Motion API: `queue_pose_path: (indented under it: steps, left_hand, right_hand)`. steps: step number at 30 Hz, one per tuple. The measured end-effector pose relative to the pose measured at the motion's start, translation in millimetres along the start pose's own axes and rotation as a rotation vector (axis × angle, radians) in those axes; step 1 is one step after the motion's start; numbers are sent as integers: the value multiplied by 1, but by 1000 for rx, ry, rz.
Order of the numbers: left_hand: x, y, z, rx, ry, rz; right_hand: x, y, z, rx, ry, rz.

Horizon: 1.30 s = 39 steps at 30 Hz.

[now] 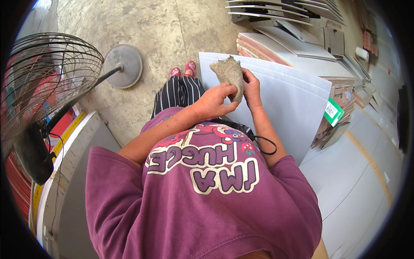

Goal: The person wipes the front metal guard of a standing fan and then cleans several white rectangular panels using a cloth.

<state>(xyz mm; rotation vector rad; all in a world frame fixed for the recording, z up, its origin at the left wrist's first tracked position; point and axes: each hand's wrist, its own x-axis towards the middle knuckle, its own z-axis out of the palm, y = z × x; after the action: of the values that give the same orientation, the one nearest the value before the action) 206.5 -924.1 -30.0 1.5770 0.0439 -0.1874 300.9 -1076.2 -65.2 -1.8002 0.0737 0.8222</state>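
In front of my body I hold a ragged grey-brown folded piece [227, 71], with a rough, fibrous surface and a jagged upper edge; its material I cannot make out. My left hand [217, 98] is closed on its lower part, thumb and fingers pinching it from the left. At its right edge my right hand [251, 90] grips it, some of the fingers hidden behind it. Beneath both hands lies a large pale grey board [284, 103] with straight crease lines along its far side.
A black wire fan [51, 77] on a round grey base [123, 66] stands at the left. Stacked cardboard sheets [263, 48] rise beyond the board, with fanned panels [276, 11] farther back. A green card [333, 111] hangs at the right stack. Concrete floor [151, 26] lies ahead.
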Motion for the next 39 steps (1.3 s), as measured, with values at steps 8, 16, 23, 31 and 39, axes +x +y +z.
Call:
queue_pose_path:
  steps: [8,16,23,31,39]
  left_hand:
    - [23,6,-28,1,0,-27]
    - [48,13,-92,45,76,-10]
    - [52,5,-159,19,154,-88]
    - [55,-2,-205,-327,339,-234]
    - [89,15,-242,-696,558,-176]
  right_hand:
    - [32,-19,5,15,-26,-27]
    - [84,-80,42,41,-66,-150]
    - [122,-122,86,86,-153,-214]
    - [155,-180,122,-98,-261,-322]
    - [216,-230,149,-211,-472,-393]
